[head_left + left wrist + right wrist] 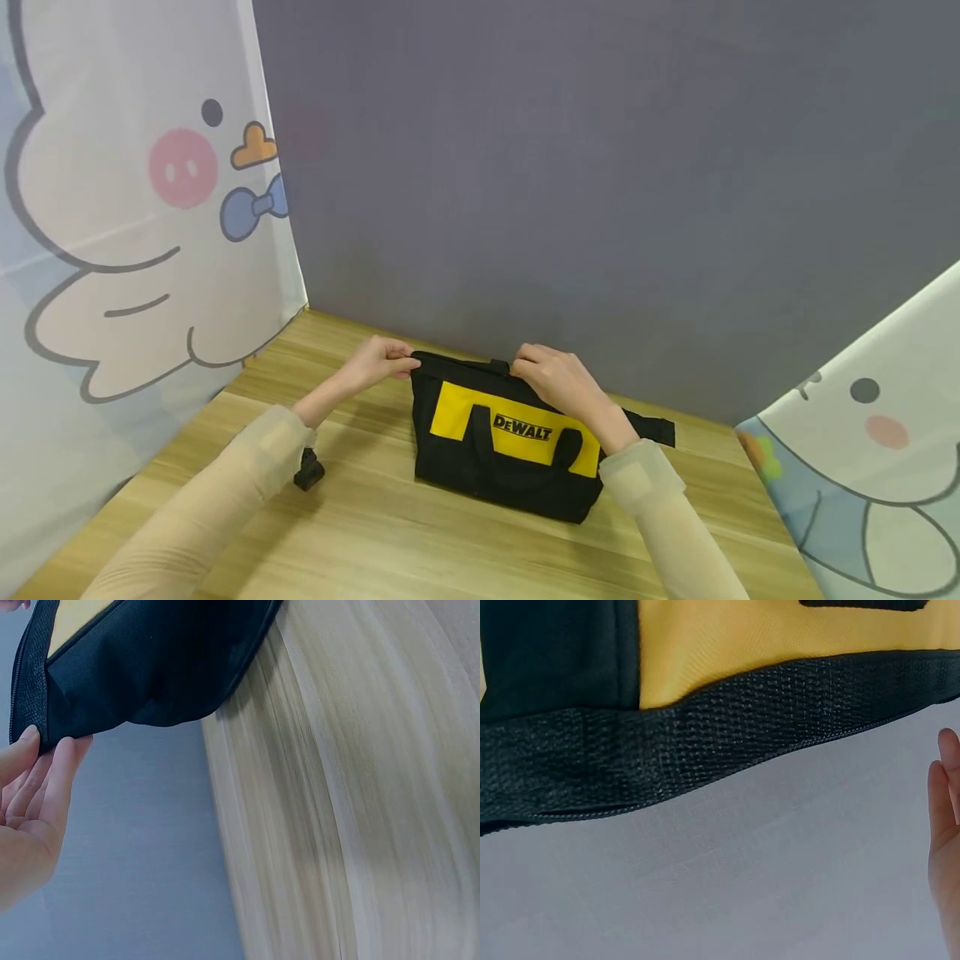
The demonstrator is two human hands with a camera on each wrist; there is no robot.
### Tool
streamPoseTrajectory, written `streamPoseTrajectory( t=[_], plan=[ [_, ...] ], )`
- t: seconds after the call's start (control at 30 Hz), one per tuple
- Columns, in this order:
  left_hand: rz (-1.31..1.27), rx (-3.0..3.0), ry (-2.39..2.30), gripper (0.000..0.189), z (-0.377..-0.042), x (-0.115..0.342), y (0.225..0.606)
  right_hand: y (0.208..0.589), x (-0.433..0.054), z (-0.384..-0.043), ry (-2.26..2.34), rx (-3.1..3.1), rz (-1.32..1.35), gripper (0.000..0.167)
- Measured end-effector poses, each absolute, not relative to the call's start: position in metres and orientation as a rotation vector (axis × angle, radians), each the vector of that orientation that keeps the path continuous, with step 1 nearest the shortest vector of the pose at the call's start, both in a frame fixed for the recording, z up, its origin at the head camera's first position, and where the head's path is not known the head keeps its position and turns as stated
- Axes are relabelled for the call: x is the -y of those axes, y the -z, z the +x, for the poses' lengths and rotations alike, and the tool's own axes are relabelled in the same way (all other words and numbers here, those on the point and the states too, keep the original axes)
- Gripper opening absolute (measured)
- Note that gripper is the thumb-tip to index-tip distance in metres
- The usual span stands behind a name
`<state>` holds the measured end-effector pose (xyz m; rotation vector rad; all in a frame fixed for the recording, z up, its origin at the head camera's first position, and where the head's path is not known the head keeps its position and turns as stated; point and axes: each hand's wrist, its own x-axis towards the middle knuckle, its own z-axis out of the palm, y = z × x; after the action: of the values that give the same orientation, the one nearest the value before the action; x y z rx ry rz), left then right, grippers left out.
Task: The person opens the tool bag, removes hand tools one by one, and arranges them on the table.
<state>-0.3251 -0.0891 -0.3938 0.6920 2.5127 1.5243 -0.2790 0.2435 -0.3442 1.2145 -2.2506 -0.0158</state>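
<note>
A black and yellow DeWalt tool bag [459, 412] stands on the wooden table, its yellow panel and carry straps facing me. At its upper left corner my left hand [381, 364] pinches the black fabric between thumb and fingers; the left wrist view shows this hand [34, 802] close to the zipper end. My right hand [558, 383] bends over the bag's top edge near the middle, fingers curled down at the zipper line. In the right wrist view only part of this hand [949, 825] shows, beside the zipper [780, 752]; its thumb is hidden.
A small black object [309, 472] is by my left forearm. The bag's black end flap [656, 430] sticks out to the right. Behind the table rises a grey wall [525, 167], with cartoon-printed cloths [97, 208] at both sides.
</note>
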Motion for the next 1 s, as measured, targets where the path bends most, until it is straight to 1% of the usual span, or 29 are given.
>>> streamPoseTrajectory(
  t=[0.27,0.5,1.0],
  plan=[
    [0.702,-2.499,-1.531,0.023,-0.326,0.088,0.397,0.349,-0.247,-0.276,0.005,2.240,1.201,0.006],
    [0.707,-2.502,-1.518,0.027,-0.327,0.087,0.398,0.351,-0.262,-0.270,0.031,2.286,1.146,0.006],
    [0.660,-2.487,-1.528,0.032,-0.325,0.092,0.398,0.353,-0.283,-0.263,0.026,2.296,1.132,0.007]
  ],
)
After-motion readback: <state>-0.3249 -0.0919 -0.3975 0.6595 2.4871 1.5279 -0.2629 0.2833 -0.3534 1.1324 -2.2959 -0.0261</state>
